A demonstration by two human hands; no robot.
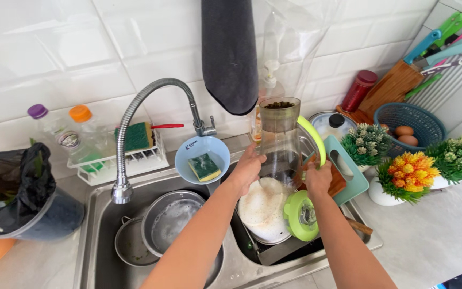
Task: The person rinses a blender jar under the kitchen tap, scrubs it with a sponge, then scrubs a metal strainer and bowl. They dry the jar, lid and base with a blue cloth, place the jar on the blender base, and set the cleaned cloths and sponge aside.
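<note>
Holding jug (pixel 280 140) | left hand (pixel 247 170) clasps body; right hand (pixel 317 179) grips handle | lid (pixel 301 215) off at 6; pots (pixel 172 222) unwashed at 8

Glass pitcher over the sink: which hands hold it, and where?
Both. The left hand grips the glass pitcher by its body; the right hand is at the base of its green handle.

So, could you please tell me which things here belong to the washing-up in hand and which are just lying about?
In hand: clear glass jug with green handle, left hand, right hand, round green lid, white plate.
Lying about: flower pots, egg basket, knife block.
</note>
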